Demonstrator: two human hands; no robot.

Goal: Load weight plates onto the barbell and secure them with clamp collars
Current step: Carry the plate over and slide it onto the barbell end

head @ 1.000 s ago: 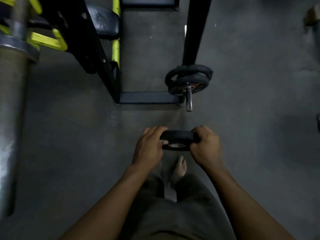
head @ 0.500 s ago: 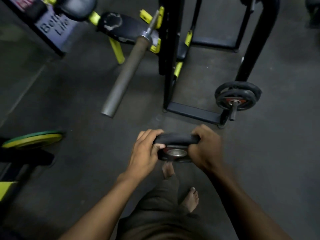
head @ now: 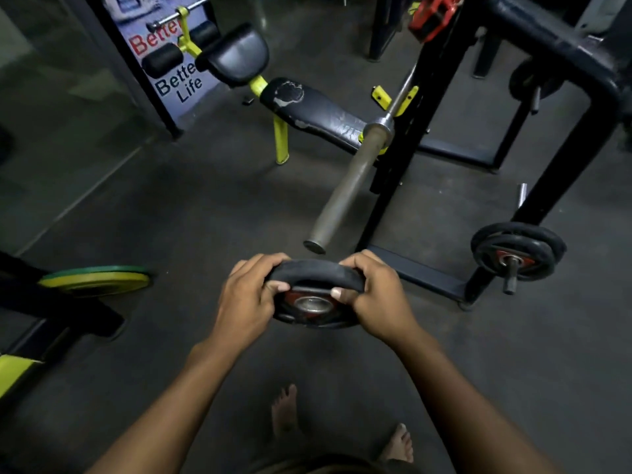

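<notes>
**Plate held short of the bar**

Between my left hand (head: 246, 299) and right hand (head: 378, 295), both curled round its rim, sits one weight plate (head: 313, 294), far face hidden. Beyond, one bare barbell sleeve (head: 345, 189); farther right, plates on a storage peg (head: 518, 249), count unclear.

The small weight plate (head: 316, 295) is black with a red ring round a silver hub. Taking it as landmark: the bare barbell sleeve (head: 345, 189) just beyond is dull grey steel. Far left lies a yellow plate edged green (head: 95, 280). To the right hang black plates with red centres (head: 518, 251). Beyond, the bench pad (head: 314, 111) is black, scuffed whitish, on yellow legs (head: 281, 140). At top right sits a red clamp collar (head: 432, 15).
</notes>
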